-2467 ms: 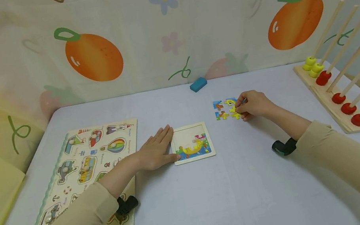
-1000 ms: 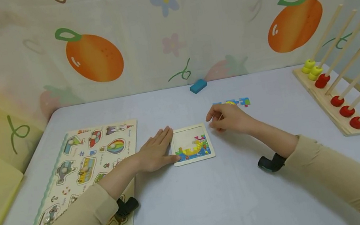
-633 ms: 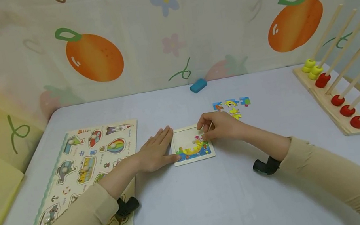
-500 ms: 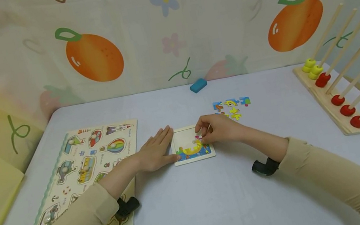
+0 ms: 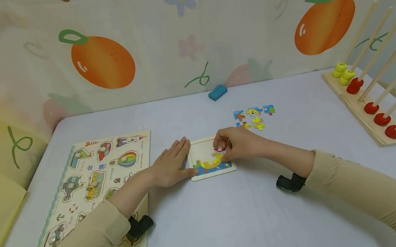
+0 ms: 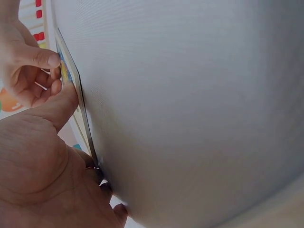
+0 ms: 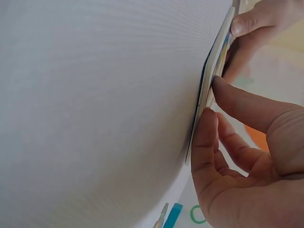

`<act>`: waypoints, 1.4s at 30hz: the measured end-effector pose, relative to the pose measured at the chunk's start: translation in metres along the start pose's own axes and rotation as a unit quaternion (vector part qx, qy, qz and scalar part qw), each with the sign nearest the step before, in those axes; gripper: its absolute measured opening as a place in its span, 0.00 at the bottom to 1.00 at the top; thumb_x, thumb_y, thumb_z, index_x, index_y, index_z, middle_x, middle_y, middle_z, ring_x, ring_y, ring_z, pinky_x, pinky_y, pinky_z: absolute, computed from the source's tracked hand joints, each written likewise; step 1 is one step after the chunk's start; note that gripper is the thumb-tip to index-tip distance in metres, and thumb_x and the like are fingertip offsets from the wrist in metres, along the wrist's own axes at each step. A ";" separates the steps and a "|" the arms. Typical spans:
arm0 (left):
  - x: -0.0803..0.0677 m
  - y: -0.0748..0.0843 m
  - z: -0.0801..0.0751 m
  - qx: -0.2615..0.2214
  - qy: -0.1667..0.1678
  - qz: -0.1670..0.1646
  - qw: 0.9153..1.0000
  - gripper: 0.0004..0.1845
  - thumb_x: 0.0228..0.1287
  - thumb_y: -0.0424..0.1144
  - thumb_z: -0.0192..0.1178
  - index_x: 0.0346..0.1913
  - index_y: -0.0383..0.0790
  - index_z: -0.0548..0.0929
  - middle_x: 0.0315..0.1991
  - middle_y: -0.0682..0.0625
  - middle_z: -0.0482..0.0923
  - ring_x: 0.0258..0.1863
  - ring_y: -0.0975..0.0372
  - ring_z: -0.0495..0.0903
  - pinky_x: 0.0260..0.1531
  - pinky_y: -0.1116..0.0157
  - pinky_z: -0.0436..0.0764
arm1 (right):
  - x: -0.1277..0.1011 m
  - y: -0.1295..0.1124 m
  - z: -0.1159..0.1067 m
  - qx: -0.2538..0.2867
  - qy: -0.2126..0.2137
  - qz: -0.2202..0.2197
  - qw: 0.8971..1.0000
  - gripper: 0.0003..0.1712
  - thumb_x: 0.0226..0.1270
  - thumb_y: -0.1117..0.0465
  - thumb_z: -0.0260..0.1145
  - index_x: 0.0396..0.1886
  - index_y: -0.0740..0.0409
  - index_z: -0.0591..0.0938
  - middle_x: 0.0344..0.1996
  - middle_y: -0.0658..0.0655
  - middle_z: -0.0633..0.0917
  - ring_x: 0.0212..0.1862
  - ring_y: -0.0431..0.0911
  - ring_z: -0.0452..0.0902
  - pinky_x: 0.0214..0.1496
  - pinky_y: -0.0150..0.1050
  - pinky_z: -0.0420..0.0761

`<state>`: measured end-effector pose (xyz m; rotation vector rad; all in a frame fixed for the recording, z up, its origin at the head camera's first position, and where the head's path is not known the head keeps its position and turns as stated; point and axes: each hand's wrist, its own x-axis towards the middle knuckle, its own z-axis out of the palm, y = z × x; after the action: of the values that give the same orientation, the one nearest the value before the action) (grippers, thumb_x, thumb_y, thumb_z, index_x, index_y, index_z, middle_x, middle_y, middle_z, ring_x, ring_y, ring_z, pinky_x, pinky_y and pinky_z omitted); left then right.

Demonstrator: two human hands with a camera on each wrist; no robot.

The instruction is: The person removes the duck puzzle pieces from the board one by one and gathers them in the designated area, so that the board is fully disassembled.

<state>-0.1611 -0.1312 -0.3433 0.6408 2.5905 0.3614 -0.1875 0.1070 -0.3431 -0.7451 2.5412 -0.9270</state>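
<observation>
peg puzzle board (image 5: 90, 186): far left on the table (image 5: 216, 226), we see its cutouts filled with vehicle pieces like a hot-air balloon and cars. Our left forearm lies over its near right corner.

left hand (image 5: 170, 163): we've got it flat on the table, fingers straight and together, fingertips against the left edge of the small tray. It grasps nothing. In the left wrist view the thumb (image 6: 57, 107) sits right at the tray's edge.

puzzle tray (image 5: 202, 147): small square wooden frame in the middle, between our two hands. Inside, the bottom row is filled in, blue water with a yellow shape, and the upper part is bare wood.

right hand (image 5: 239, 145): over the tray's right side, fingers curled, pinching a puzzle piece (image 5: 219, 149) with a bit of pink on it, down on the tray's right middle area. We can't tell if it's fully seated.

loose pieces (image 5: 254, 117): a little cluster of blue and yellow ones, just behind our right hand, lying on the table.

blue block (image 5: 218, 92): at the back edge, near the curtain.

bead rack (image 5: 368, 109): far right, slanted wooden rods with yellow and red beads at the bottom ends.
</observation>
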 end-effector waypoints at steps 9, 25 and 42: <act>0.003 -0.002 0.003 -0.004 0.001 -0.007 1.000 0.47 0.66 0.58 0.49 0.74 0.38 0.37 0.76 0.45 0.30 0.76 0.52 0.31 0.73 0.46 0.40 | 0.001 -0.003 0.001 -0.015 -0.004 0.006 1.000 0.19 0.50 0.63 0.73 0.43 0.59 0.78 0.35 0.56 0.79 0.30 0.41 0.72 0.34 0.29 0.74; 0.001 -0.001 0.001 -0.002 0.006 0.006 1.000 0.46 0.66 0.58 0.49 0.74 0.36 0.38 0.76 0.43 0.31 0.76 0.49 0.32 0.72 0.44 0.41 | 0.002 -0.001 0.002 -0.036 -0.004 0.011 0.999 0.19 0.50 0.61 0.73 0.43 0.58 0.80 0.39 0.55 0.80 0.31 0.41 0.72 0.35 0.29 0.74; 0.000 -0.001 0.002 -0.010 0.006 0.006 1.000 0.47 0.66 0.58 0.49 0.74 0.36 0.38 0.76 0.43 0.31 0.76 0.48 0.32 0.72 0.43 0.40 | 0.002 -0.002 0.002 -0.031 0.012 -0.004 0.999 0.21 0.47 0.63 0.75 0.40 0.56 0.76 0.39 0.56 0.79 0.30 0.43 0.71 0.35 0.31 0.74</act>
<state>-0.1604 -0.1321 -0.3452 0.6498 2.5922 0.3950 -0.1877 0.1038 -0.3437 -0.7659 2.6004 -0.8694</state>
